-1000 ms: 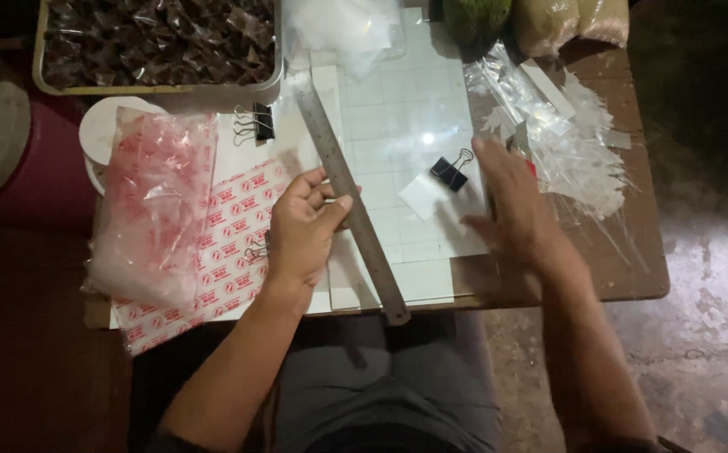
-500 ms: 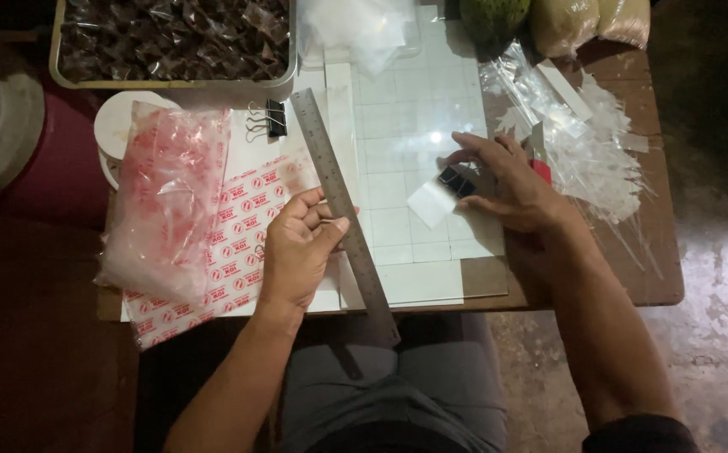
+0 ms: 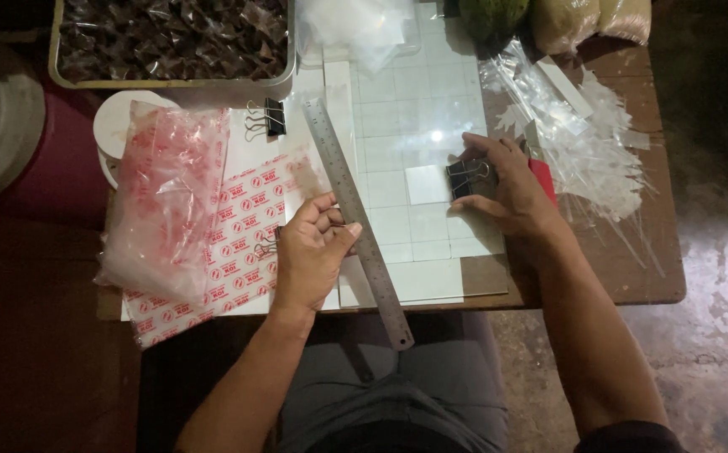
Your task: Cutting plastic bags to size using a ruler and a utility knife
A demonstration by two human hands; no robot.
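My left hand (image 3: 309, 252) rests on a long steel ruler (image 3: 355, 218) that lies diagonally over a white gridded cutting sheet (image 3: 414, 101), thumb pressing its edge. My right hand (image 3: 506, 189) holds a black binder clip (image 3: 464, 178) that grips a small white paper square (image 3: 427, 184) on the sheet. A red object (image 3: 544, 178) peeks out from behind my right hand. A second black binder clip (image 3: 273, 117) lies at the sheet's upper left, and a wire clip handle shows near my left wrist.
A crumpled clear bag with red print (image 3: 166, 201) lies on red-printed sheets (image 3: 238, 243) at the left. A metal tray of dark wrapped pieces (image 3: 171, 42) stands at the back left. Clear plastic strips (image 3: 582, 143) pile up on the right of the wooden table (image 3: 632, 277).
My right hand has drawn back from the plastic strips to the binder clip and closed on it by the white square. My left hand stays on the ruler.
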